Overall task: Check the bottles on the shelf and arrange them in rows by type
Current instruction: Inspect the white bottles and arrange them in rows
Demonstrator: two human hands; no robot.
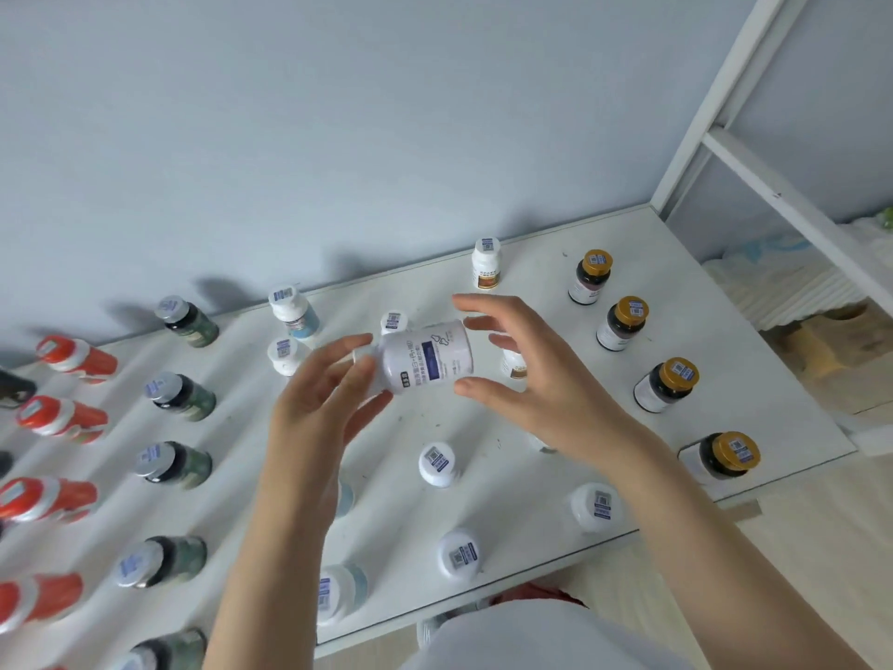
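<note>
two hands meet at one white bottle (427, 355), held on its side in the air above mid-shelf (541, 282). the left hand (324, 398) pinches its cap end, while the right hand (526, 379) has its fingers spread by the base. it is probably light, stiff, slick plastic, so grip around the body.

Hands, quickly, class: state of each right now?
Left hand: grips the white plastic bottle with the purple label at its cap end.
Right hand: open, fingers spread beside the bottle's base.
</note>
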